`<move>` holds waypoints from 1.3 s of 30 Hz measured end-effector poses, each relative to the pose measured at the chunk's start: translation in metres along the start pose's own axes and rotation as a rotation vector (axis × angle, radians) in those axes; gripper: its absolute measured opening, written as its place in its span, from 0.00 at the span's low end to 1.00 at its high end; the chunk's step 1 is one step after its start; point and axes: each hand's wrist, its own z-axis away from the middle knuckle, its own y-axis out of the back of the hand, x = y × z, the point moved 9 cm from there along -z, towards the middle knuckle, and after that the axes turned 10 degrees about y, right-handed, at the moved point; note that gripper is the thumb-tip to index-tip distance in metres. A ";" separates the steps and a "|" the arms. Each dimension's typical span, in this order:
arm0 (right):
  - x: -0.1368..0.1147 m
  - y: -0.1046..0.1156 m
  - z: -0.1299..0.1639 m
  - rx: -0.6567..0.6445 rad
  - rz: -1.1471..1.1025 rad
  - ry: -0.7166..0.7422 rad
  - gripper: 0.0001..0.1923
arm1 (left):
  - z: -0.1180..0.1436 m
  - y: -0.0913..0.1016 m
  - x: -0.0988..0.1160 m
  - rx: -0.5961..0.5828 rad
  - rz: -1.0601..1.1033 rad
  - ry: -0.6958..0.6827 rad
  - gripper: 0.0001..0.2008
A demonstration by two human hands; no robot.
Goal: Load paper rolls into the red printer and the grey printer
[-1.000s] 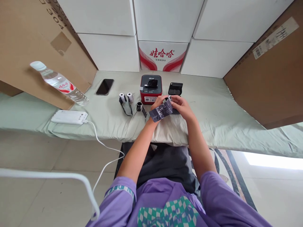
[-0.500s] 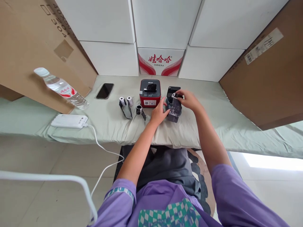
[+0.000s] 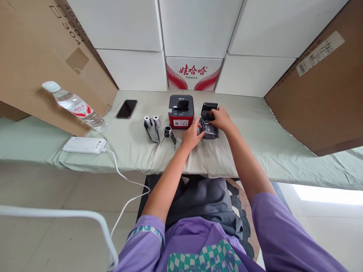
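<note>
A small black printer (image 3: pixel 209 108) with its lid open sits right of a red-and-black label printer (image 3: pixel 181 112) on the cloth-covered table (image 3: pixel 255 124). My right hand (image 3: pixel 219 118) rests over the black printer's open bay, pressing a paper roll with a dark printed strip (image 3: pixel 210 130) that trails toward me. My left hand (image 3: pixel 192 136) lies beside the black printer's left edge, fingers touching it. Two white paper rolls (image 3: pixel 151 121) and a dark roll (image 3: pixel 167 131) lie left of the red printer.
A black phone (image 3: pixel 126 108), a tilted water bottle (image 3: pixel 75 105) and a white power bank (image 3: pixel 84 145) with a cable stand on the left. Cardboard boxes (image 3: pixel 34 60) and white boxes (image 3: pixel 195 26) wall in the table's back and sides.
Both hands held the roll with its dark strip in front of me; my right hand carried it to the black printer and set it down into the bay, while my left hand let go.
</note>
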 end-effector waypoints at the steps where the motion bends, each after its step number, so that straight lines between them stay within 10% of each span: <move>1: 0.007 0.001 -0.004 0.028 -0.053 -0.021 0.23 | 0.000 0.001 0.000 0.009 0.000 -0.006 0.37; 7: 0.032 0.021 -0.015 0.378 -0.465 -0.010 0.18 | 0.009 0.005 0.018 0.043 -0.076 -0.190 0.19; 14: 0.029 0.007 0.028 0.466 -0.721 -0.018 0.23 | 0.016 0.006 0.032 0.068 -0.093 -0.306 0.19; 29: 0.047 -0.038 0.029 0.150 -1.039 -0.171 0.33 | -0.001 -0.001 -0.014 0.029 -0.033 0.029 0.23; 39: 0.049 -0.045 0.048 0.286 -1.078 -0.188 0.35 | 0.003 0.003 -0.011 0.023 -0.037 0.030 0.26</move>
